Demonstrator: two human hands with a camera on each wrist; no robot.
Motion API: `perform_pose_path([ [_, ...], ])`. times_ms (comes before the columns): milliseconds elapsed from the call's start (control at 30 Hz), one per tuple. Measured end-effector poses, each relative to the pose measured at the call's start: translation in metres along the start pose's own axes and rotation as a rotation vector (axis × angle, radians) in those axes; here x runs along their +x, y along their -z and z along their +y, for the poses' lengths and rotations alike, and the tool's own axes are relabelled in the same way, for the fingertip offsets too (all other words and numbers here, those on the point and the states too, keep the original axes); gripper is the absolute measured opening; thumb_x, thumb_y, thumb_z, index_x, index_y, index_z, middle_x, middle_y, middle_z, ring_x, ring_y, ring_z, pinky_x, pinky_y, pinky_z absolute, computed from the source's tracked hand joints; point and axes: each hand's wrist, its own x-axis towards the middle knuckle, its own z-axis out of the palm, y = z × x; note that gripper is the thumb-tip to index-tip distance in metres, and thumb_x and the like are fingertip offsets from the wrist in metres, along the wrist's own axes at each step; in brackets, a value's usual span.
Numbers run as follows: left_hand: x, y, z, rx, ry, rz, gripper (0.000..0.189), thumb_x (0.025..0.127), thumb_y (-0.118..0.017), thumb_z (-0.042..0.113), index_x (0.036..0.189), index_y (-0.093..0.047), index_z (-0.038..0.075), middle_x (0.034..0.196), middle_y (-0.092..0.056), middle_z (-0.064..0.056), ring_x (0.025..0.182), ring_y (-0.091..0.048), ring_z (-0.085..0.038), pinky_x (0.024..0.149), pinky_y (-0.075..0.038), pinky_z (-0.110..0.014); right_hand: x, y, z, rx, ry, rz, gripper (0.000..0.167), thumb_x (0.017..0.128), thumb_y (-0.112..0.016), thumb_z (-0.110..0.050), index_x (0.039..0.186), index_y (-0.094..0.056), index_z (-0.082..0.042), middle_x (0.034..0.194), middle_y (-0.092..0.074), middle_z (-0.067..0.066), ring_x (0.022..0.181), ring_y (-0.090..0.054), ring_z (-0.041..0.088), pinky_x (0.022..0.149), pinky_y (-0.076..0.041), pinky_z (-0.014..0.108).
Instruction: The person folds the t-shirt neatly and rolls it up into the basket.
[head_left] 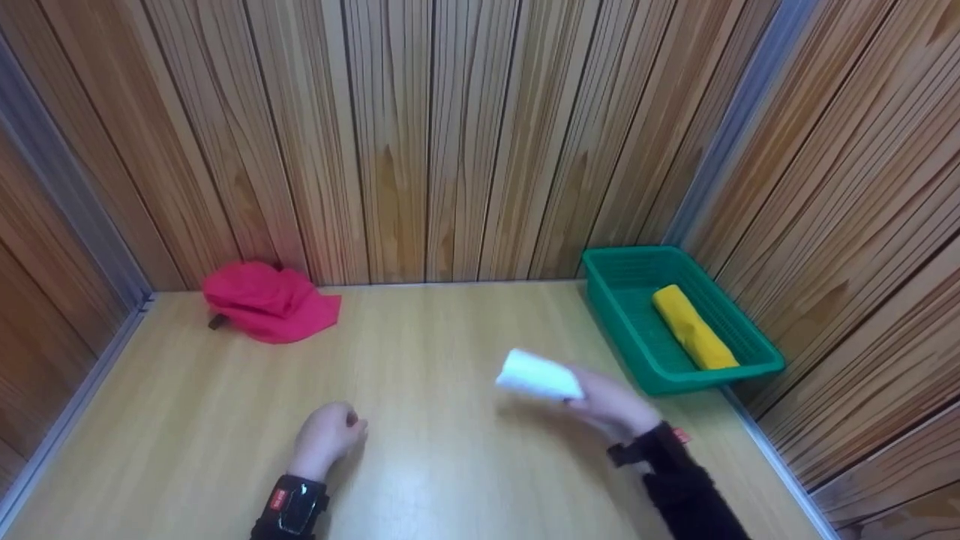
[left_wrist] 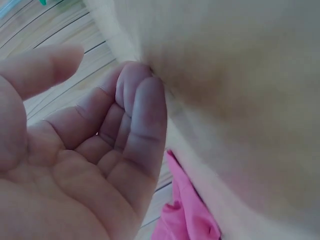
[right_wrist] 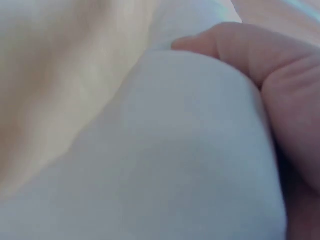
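In the head view my right hand (head_left: 611,401) grips one end of a white rolled cloth (head_left: 538,375) over the right half of the table, left of the green basket. The right wrist view shows the white cloth (right_wrist: 170,135) filling much of the picture, with the thumb (right_wrist: 235,47) pressed on it. My left hand (head_left: 328,435) is at the front left of the table, holding nothing. Its fingers (left_wrist: 145,120) curl loosely close to the tabletop, and the thumb stands apart from them.
A green basket (head_left: 619,330) stands at the back right corner with a yellow rolled cloth (head_left: 694,328) inside. At the back left lies a pinkish-red cap (head_left: 266,300). Wood-panelled walls (head_left: 450,150) enclose the table (head_left: 427,360) behind and on both sides.
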Motion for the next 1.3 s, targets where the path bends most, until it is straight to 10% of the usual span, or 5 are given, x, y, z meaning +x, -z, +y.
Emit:
perform_pose_path([
  [233, -0.007, 0.008, -0.002, 0.051, 0.026, -0.017, 0.018, 0.091, -0.067, 0.019, 0.088, -0.065, 0.001, 0.074, -0.057, -0.006, 0.068, -0.054, -0.023, 0.064, -0.047, -0.041, 0.000, 0.096, 0.030, -0.122, -0.212, 0.198, 0.052, 0.092, -0.064, -0.018, 0.130, -0.040, 0.009, 0.116, -0.058, 0.029, 0.098, -0.059, 0.038, 0.083, -0.049, 0.056],
  [433, -0.011, 0.009, -0.007, 0.051, 0.011, 0.010, 0.020, 0.091, -0.067, 0.019, 0.090, -0.065, -0.001, 0.074, -0.057, -0.006, 0.068, -0.054, -0.023, 0.064, -0.047, -0.042, 0.014, 0.137, 0.053, -0.179, -0.484, 0.228, 0.065, 0.095, -0.055, -0.028, 0.130, -0.028, 0.018, 0.110, -0.051, 0.037, 0.091, -0.056, 0.044, 0.072, -0.047, 0.052],
  [667, -0.013, 0.016, -0.019, 0.069, 0.019, 0.064, 0.019, 0.089, -0.066, 0.019, 0.083, -0.063, 0.001, 0.072, -0.056, -0.006, 0.066, -0.053, -0.023, 0.062, -0.045, -0.041, 0.034, 0.137, 0.076, -0.186, -0.664, 0.295, 0.062, 0.097, -0.052, -0.029, 0.131, -0.027, 0.016, 0.112, -0.050, 0.039, 0.095, -0.054, 0.046, 0.075, -0.047, 0.054],
  [1067, -0.015, 0.017, -0.023, 0.060, 0.020, 0.075, 0.019, 0.089, -0.066, 0.019, 0.087, -0.065, 0.000, 0.074, -0.058, -0.006, 0.068, -0.055, -0.023, 0.063, -0.047, -0.042, 0.057, 0.116, 0.087, -0.171, -0.742, 0.409, 0.061, 0.098, -0.052, -0.026, 0.139, -0.027, 0.012, 0.119, -0.049, 0.037, 0.103, -0.052, 0.048, 0.087, -0.045, 0.059],
  [1300, -0.015, 0.016, -0.024, 0.066, 0.025, 0.073, 0.019, 0.089, -0.067, 0.018, 0.088, -0.065, 0.000, 0.075, -0.059, -0.006, 0.068, -0.055, -0.023, 0.064, -0.047, -0.042, 0.052, 0.108, 0.093, -0.174, -0.708, 0.195, 0.062, 0.100, -0.050, -0.035, 0.132, -0.037, 0.017, 0.110, -0.052, 0.032, 0.099, -0.050, 0.045, 0.086, -0.044, 0.054],
])
